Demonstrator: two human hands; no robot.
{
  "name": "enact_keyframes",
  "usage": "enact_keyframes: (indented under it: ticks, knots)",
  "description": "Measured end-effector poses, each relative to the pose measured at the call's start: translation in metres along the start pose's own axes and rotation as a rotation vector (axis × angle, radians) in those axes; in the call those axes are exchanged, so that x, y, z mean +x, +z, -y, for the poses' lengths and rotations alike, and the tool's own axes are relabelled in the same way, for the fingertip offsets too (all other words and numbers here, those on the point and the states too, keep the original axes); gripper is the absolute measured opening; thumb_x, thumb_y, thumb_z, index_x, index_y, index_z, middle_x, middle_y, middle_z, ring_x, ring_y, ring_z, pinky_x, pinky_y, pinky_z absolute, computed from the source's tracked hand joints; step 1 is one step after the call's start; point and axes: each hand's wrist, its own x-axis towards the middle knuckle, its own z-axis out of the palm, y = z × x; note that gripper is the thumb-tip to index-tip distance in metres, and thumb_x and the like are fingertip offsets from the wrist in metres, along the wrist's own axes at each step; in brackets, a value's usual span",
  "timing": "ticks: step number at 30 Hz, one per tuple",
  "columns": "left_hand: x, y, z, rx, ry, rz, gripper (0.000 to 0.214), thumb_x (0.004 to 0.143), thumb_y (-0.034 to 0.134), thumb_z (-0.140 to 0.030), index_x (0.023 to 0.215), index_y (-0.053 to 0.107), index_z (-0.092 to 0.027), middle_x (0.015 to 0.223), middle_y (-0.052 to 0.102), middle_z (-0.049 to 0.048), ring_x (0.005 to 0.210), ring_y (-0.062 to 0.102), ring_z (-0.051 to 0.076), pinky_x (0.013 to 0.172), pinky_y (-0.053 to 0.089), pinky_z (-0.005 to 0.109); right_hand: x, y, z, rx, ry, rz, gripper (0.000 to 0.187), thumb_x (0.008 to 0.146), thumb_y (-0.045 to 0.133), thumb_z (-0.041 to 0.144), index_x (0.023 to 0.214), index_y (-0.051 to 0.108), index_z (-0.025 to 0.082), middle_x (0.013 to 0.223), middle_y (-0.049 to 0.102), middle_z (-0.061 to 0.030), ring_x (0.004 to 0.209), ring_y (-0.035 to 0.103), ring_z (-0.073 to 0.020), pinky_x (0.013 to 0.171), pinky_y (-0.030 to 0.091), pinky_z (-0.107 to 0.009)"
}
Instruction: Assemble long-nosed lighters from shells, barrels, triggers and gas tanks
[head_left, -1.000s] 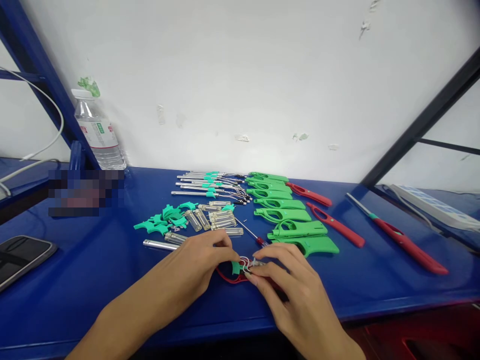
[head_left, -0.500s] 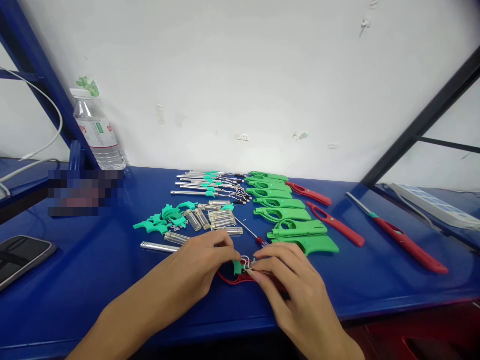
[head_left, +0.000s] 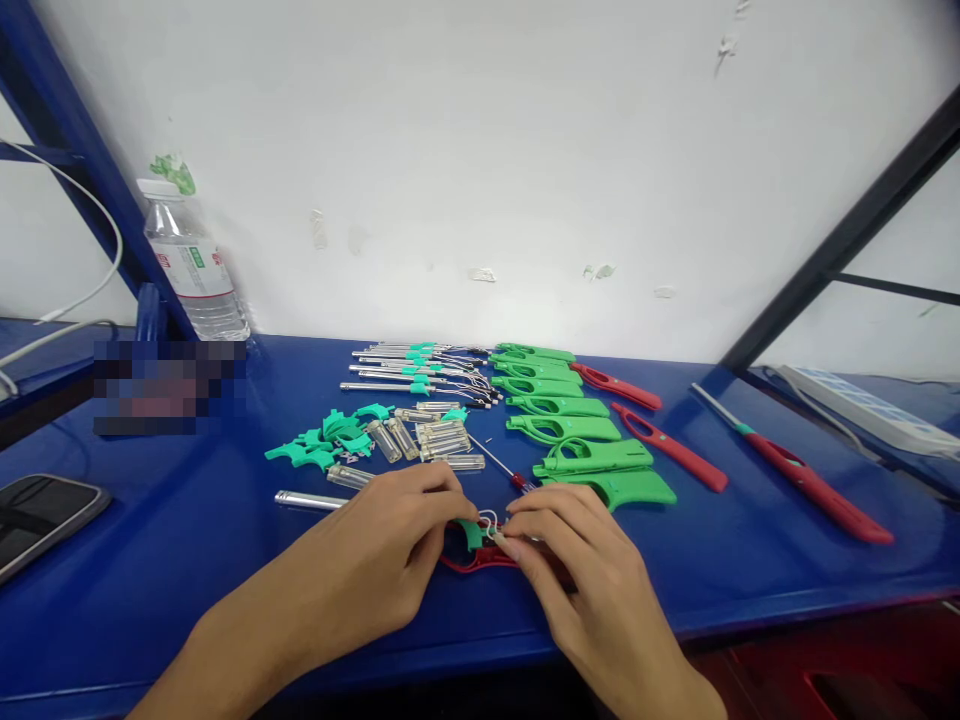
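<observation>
Both my hands meet over a red lighter shell [head_left: 480, 556] lying on the blue bench near its front edge. My left hand [head_left: 382, 560] is closed, its fingertips pinching a metal tube that runs left [head_left: 304, 499] and a teal trigger piece [head_left: 472, 534]. My right hand [head_left: 577, 570] is closed too, pinching thin white wires [head_left: 489, 522] at the shell. A row of green lighter shells [head_left: 570, 430] lies just beyond my right hand. Clear plastic tanks [head_left: 427, 440] and teal trigger parts [head_left: 330, 440] lie beyond my left hand.
Metal tubes with wires [head_left: 412, 370] lie at the back. Red shells [head_left: 667, 448] and an assembled red lighter [head_left: 802, 480] lie to the right. A small screwdriver [head_left: 501, 466], a water bottle [head_left: 191, 265], a phone [head_left: 41, 510] and a power strip [head_left: 862, 410] are also here.
The metal tube has slid a little to the left with my left hand. My right fingers have shifted slightly on the wires. Everything else stays put.
</observation>
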Motion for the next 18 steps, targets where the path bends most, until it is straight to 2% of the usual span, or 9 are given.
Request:
enact_keyframes:
  ticks: [5,9,18]
  knots:
    - [0.0016,0.0012,0.0062,-0.006,0.041,0.012,0.039,0.105,0.044,0.0,0.112,0.072,-0.025,0.106,0.066,-0.0016,0.09,0.064,0.012,0.08,0.044,0.025,0.0005,-0.0003,0.0002,0.003,-0.003,0.0,0.013,0.105,0.063,0.011,0.104,0.068,0.023,0.104,0.072,-0.0038,0.1,0.065,-0.0221,0.093,0.054,-0.04]
    - [0.0023,0.0005,0.0101,-0.013,0.084,0.032,0.045,0.101,0.044,0.008,0.112,0.072,-0.025,0.106,0.065,-0.0014,0.09,0.064,0.011,0.081,0.045,0.023,0.0003,-0.0003,0.0004,0.007,-0.009,-0.011,0.012,0.104,0.064,0.011,0.104,0.068,0.023,0.103,0.073,-0.0033,0.1,0.065,-0.0217,0.094,0.053,-0.039]
    - [0.0016,-0.0011,0.0074,-0.027,0.067,0.061,0.047,0.098,0.043,0.01,0.112,0.071,-0.026,0.109,0.062,-0.0008,0.09,0.062,0.012,0.081,0.044,0.023,0.0005,-0.0006,-0.0007,0.014,-0.019,-0.025,0.014,0.104,0.064,0.009,0.104,0.068,0.023,0.102,0.072,-0.0024,0.1,0.064,-0.0204,0.094,0.053,-0.037]
